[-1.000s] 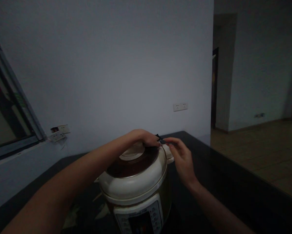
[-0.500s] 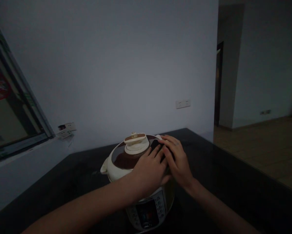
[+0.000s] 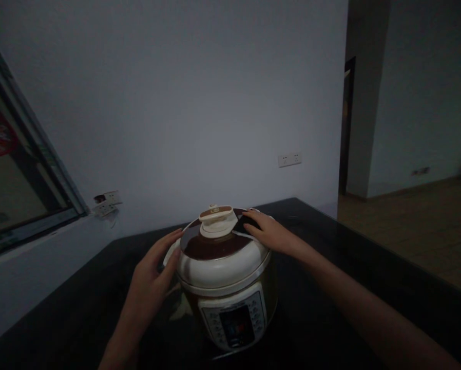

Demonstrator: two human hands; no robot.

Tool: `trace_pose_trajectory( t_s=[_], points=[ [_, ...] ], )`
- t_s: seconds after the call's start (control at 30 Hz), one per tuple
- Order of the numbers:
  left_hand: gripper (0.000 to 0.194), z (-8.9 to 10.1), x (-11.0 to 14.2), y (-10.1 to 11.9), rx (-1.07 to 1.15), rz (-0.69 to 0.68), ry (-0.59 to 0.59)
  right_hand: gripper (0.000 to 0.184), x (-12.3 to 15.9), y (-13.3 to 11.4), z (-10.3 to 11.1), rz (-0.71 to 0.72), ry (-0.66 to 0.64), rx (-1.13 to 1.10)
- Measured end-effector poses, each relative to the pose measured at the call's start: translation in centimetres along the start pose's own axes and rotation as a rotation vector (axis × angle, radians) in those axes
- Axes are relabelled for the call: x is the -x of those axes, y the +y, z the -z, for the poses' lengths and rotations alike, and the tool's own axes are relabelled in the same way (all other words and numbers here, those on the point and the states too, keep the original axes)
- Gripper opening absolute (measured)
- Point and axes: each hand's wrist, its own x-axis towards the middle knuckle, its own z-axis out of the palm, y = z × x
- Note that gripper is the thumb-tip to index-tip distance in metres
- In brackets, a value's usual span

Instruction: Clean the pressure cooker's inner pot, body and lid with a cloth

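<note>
A white and brown electric pressure cooker (image 3: 223, 275) stands upright, with a control panel (image 3: 236, 326) on its front and a knob handle (image 3: 216, 221) on its lid. My right hand (image 3: 269, 231) rests on the lid's right side, holding a thin black cloth-like piece (image 3: 246, 226) with a pale edge against it. Its exact kind is hard to make out in the dim light. At the cooker's left side, by the white side handle (image 3: 171, 253), my left hand (image 3: 151, 275) is open, thumb and fingers apart, fingertips by the lid rim.
The cooker stands on a dark, glossy countertop (image 3: 323, 288) against a pale wall. One wall socket (image 3: 290, 159) is behind it; loose sockets (image 3: 106, 205) hang at the left near a window (image 3: 22, 154). A tiled floor (image 3: 407, 221) lies beyond the right edge.
My left hand has left the black piece and moved left to the cooker's left side. My right hand stays on the lid's right with the black piece.
</note>
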Motion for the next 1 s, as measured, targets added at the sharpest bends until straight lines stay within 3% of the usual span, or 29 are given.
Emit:
trace_pose_trajectory(
  t_s=[0.13, 0.27, 0.43, 0.53, 0.67, 0.73, 0.83, 1.0],
  points=[
    [0.054, -1.6, 0.9, -2.3, 0.202, 0.156, 0.027, 0.038, -3.1, 0.8, -0.2, -0.012, -0.115, 0.024],
    [0.06, -3.0, 1.3, -3.0, 0.298, 0.182, 0.069, 0.038, -5.0, 0.8, -0.1, -0.008, -0.224, 0.044],
    [0.062, -2.7, 1.1, -3.6, 0.302, 0.183, 0.085, 0.048, -3.0, 0.0, 0.8, -0.001, -0.239, 0.064],
    [0.062, -2.6, 0.9, -4.4, 0.26, 0.185, 0.074, 0.049, 0.6, -0.6, 0.5, 0.011, -0.139, 0.055],
    [0.059, -2.9, 0.4, -5.2, 0.2, 0.194, 0.084, 0.043, 5.5, -2.0, -1.8, 0.044, 0.281, -0.031],
    [0.056, -2.9, 0.2, -5.3, 0.188, 0.218, 0.088, 0.043, 7.1, -3.4, -3.1, 0.075, 0.395, 0.024],
    [0.052, -2.7, 0.1, -5.5, 0.217, 0.266, 0.072, 0.044, 7.8, -6.4, -4.4, 0.166, 0.398, 0.221],
    [0.047, -2.3, 0.1, -5.9, 0.311, 0.257, 0.075, 0.047, 5.9, -12.1, -5.1, 0.163, 0.223, 0.444]
  ],
)
